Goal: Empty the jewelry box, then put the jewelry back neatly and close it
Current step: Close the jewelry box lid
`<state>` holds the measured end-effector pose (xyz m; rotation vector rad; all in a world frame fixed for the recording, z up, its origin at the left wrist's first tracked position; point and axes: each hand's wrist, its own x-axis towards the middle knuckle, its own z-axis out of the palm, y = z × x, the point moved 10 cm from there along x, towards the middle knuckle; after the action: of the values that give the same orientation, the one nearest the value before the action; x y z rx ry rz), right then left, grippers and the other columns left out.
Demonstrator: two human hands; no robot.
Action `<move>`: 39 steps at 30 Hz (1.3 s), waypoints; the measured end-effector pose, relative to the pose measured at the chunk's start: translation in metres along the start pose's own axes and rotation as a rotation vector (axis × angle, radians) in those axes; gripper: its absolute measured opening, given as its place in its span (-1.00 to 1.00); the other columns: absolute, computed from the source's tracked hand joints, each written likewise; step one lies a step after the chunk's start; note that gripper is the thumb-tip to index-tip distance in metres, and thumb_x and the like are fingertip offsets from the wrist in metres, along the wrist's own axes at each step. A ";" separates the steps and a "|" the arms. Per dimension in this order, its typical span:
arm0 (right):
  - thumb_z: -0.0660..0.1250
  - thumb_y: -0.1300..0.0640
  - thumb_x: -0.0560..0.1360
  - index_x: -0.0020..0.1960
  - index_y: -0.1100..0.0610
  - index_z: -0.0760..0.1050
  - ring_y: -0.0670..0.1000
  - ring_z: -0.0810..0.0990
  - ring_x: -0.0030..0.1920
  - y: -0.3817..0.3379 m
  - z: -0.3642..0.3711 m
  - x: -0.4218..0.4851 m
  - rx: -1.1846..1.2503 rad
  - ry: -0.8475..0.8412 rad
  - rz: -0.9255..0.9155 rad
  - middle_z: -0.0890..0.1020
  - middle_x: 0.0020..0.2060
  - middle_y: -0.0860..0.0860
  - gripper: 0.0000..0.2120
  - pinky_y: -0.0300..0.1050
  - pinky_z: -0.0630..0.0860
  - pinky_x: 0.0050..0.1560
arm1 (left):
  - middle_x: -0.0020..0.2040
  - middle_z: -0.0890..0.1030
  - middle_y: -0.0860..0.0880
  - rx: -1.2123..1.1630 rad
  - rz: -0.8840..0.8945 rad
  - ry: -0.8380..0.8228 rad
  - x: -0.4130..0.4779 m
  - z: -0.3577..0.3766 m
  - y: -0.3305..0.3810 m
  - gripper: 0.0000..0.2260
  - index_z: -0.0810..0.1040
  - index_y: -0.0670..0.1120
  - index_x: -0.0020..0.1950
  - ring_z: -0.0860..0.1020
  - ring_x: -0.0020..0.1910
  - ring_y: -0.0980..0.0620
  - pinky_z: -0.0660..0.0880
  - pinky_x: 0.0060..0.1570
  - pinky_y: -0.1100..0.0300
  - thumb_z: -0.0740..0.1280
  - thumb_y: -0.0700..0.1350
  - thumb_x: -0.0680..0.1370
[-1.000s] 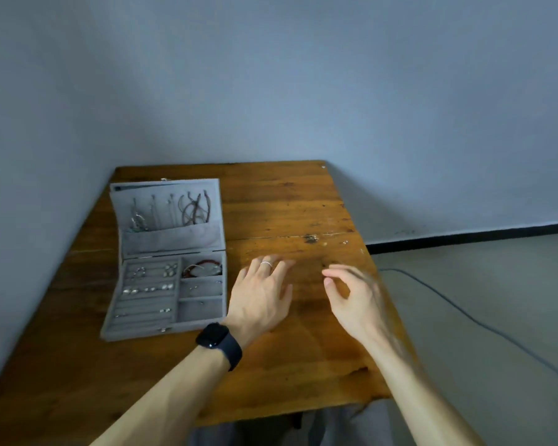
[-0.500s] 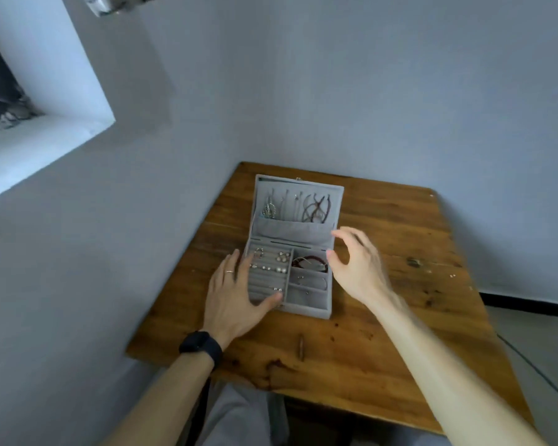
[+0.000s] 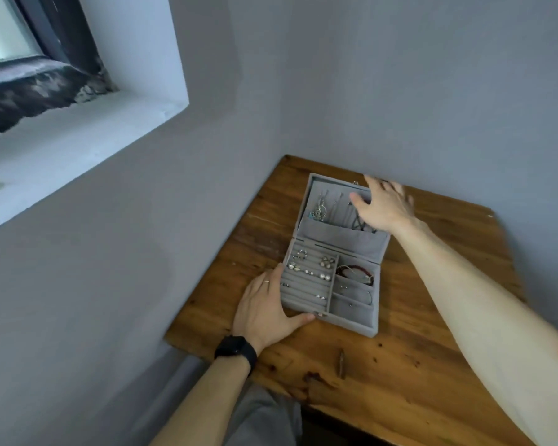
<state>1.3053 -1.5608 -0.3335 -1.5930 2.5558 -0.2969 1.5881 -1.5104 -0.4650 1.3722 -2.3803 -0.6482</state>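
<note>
On the wooden table (image 3: 432, 365), far left, the grey jewelry box (image 3: 351, 323) is seen open, its lid (image 3: 332, 233) raised. Earrings (image 3: 306, 268) and bracelets (image 3: 356, 273) are held in its tray. The left hand (image 3: 264, 313) is laid flat against the near-left corner. The right hand (image 3: 384, 210) is spread over the lid's far-right corner; whether it grips cannot be told.

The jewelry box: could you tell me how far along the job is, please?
Open lid; earrings, bracelets and necklaces sit inside the jewelry box. The left hand braces its near corner, right hand at the lid's top edge. Emptied and refilled, or untouched: cannot tell. Closing remains.
</note>
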 end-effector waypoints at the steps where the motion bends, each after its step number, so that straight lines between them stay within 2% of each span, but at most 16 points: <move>1: 0.03 -0.33 0.61 0.61 -0.04 0.10 0.15 0.11 0.57 -0.002 0.001 0.002 -0.013 -0.005 -0.001 0.26 0.56 0.07 -0.34 0.26 0.09 0.48 | 0.60 0.21 0.03 -0.001 -0.001 0.001 0.000 -0.001 0.000 0.11 -0.05 0.07 0.63 0.18 0.55 0.03 0.15 0.52 0.15 0.26 0.60 0.27; 3: 0.02 -0.32 0.61 0.55 -0.04 0.24 0.19 0.27 0.48 -0.006 0.000 0.002 -0.045 0.039 -0.010 0.38 0.48 0.12 -0.39 0.25 0.16 0.43 | 0.59 0.22 0.03 -0.008 -0.006 -0.002 -0.001 -0.002 -0.001 0.11 -0.03 0.07 0.63 0.18 0.54 0.04 0.14 0.51 0.16 0.29 0.59 0.28; 5: 0.05 -0.27 0.62 0.43 -0.03 0.39 0.21 0.41 0.36 -0.011 -0.011 -0.004 -0.052 0.163 -0.039 0.51 0.33 0.14 -0.49 0.21 0.20 0.38 | 0.59 0.23 0.02 -0.008 -0.010 0.005 0.000 -0.004 -0.001 0.10 -0.01 0.06 0.63 0.19 0.54 0.04 0.14 0.50 0.17 0.32 0.57 0.28; 9: 0.14 -0.21 0.61 0.19 0.01 0.50 0.16 0.57 0.15 -0.024 -0.029 -0.035 -0.058 0.382 -0.149 0.64 0.06 0.07 -0.64 0.11 0.28 0.21 | 0.59 0.24 0.01 -0.006 -0.016 0.002 -0.001 -0.005 0.000 0.10 0.01 0.04 0.63 0.20 0.54 0.02 0.13 0.51 0.15 0.34 0.55 0.28; 12: 0.23 -0.13 0.59 0.07 0.04 0.52 0.15 0.60 0.01 -0.036 -0.034 -0.067 -0.048 0.474 -0.243 0.65 -0.06 0.03 -0.74 0.06 0.33 0.10 | 0.58 0.26 0.00 -0.018 -0.021 -0.001 -0.001 -0.004 -0.002 0.11 0.02 0.05 0.63 0.22 0.54 0.00 0.17 0.51 0.13 0.33 0.57 0.27; 16: 0.32 -0.06 0.56 0.00 0.04 0.52 0.11 0.58 -0.09 -0.045 -0.027 -0.115 -0.040 0.528 -0.322 0.63 -0.11 -0.03 -0.83 -0.01 0.40 -0.06 | 0.53 0.33 0.00 -0.057 -0.033 0.007 -0.002 -0.007 0.000 0.11 0.06 0.07 0.61 0.29 0.50 -0.02 0.26 0.47 0.09 0.37 0.56 0.23; 20: 0.43 -0.01 0.49 -0.03 0.07 0.53 0.08 0.55 -0.12 -0.048 -0.004 -0.158 -0.060 0.529 -0.380 0.58 -0.13 -0.03 -0.82 -0.06 0.49 -0.22 | 0.52 0.37 -0.04 -0.096 -0.084 0.002 -0.004 -0.009 -0.003 0.18 -0.04 0.06 0.62 0.33 0.48 -0.05 0.31 0.44 0.08 0.40 0.55 0.20; 24: 0.52 0.03 0.43 -0.06 0.09 0.54 0.10 0.56 -0.07 -0.050 0.027 -0.189 -0.061 0.513 -0.409 0.60 -0.10 0.00 -0.79 -0.02 0.51 -0.17 | 0.49 0.42 -0.05 -0.164 -0.094 0.023 -0.007 -0.010 -0.009 0.21 -0.19 0.15 0.61 0.40 0.44 -0.07 0.42 0.38 -0.04 0.41 0.54 0.20; 26: 0.56 0.06 0.39 -0.04 0.10 0.55 0.11 0.57 -0.05 -0.050 0.042 -0.198 -0.075 0.476 -0.386 0.61 -0.07 0.02 -0.75 -0.01 0.52 -0.13 | 0.46 0.44 -0.05 -0.207 -0.078 0.037 -0.010 -0.012 -0.008 0.18 -0.22 0.17 0.61 0.43 0.41 -0.08 0.47 0.33 -0.03 0.47 0.46 0.25; 29: 0.57 0.09 0.37 0.04 0.10 0.56 0.13 0.56 0.02 -0.049 0.061 -0.206 -0.082 0.419 -0.349 0.61 0.00 0.04 -0.70 0.06 0.55 -0.06 | 0.41 0.47 -0.06 -0.246 -0.010 0.070 -0.015 -0.016 -0.004 0.04 -0.12 0.25 0.59 0.46 0.35 -0.05 0.51 0.26 0.00 0.52 0.31 0.35; 33: 0.56 0.07 0.40 0.15 0.10 0.57 0.13 0.55 0.08 -0.046 0.071 -0.206 -0.043 0.377 -0.346 0.60 0.07 0.04 -0.64 0.09 0.55 0.00 | 0.34 0.50 -0.07 -0.231 0.034 0.078 -0.019 -0.017 -0.001 -0.21 0.10 0.30 0.53 0.46 0.29 -0.01 0.52 0.16 0.09 0.48 0.26 0.43; 36: 0.49 0.02 0.47 0.22 0.09 0.57 0.09 0.53 0.14 -0.039 0.075 -0.206 0.020 0.307 -0.384 0.60 0.11 0.01 -0.64 0.07 0.57 0.08 | 0.31 0.51 -0.07 -0.226 0.035 0.078 -0.021 -0.017 -0.002 -0.29 0.19 0.28 0.51 0.46 0.29 -0.03 0.52 0.13 0.09 0.46 0.25 0.46; 39: 0.41 0.00 0.51 0.24 0.06 0.59 0.03 0.52 0.19 -0.024 0.079 -0.211 0.116 0.267 -0.370 0.60 0.17 -0.02 -0.67 0.06 0.55 0.16 | 0.34 0.50 -0.07 -0.201 0.053 0.074 -0.019 -0.015 -0.001 -0.35 0.26 0.22 0.50 0.43 0.34 -0.03 0.50 0.19 0.07 0.45 0.23 0.48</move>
<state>1.4352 -1.3897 -0.4060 -2.0981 2.3445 -0.7229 1.6053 -1.4978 -0.4532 1.2227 -2.2185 -0.7839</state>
